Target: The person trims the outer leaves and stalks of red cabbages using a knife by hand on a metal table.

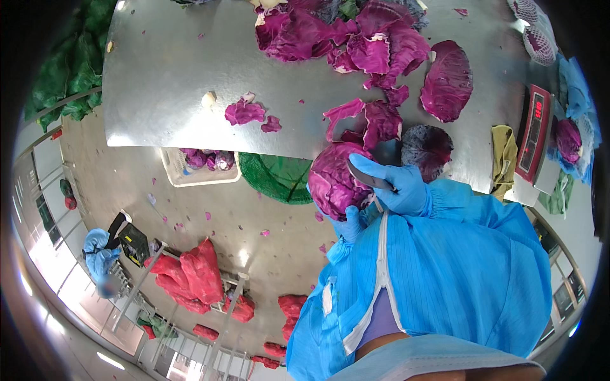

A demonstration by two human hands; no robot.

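A red cabbage (336,178) is held up at the near edge of the steel table by my left hand (351,225), gloved in blue, from its lower side. My right hand (405,183), in a matching glove, grips a small knife (369,178). Its blade lies at the cabbage's right side, with my thumb extended alongside it. Just beyond the cabbage are torn purple leaves (382,123). A dark cabbage leaf (426,150) lies close to my right hand. Part of my left hand is hidden behind the cabbage.
Trimmed leaves (305,33) are heaped on the steel table (167,76). At right stand a red digital scale (530,138), a yellowish cloth (503,159) and a netted cabbage (568,140). Below the edge are a white crate (205,181) and green mesh (276,176). Red sacks (202,274) and another person (99,257) are farther left.
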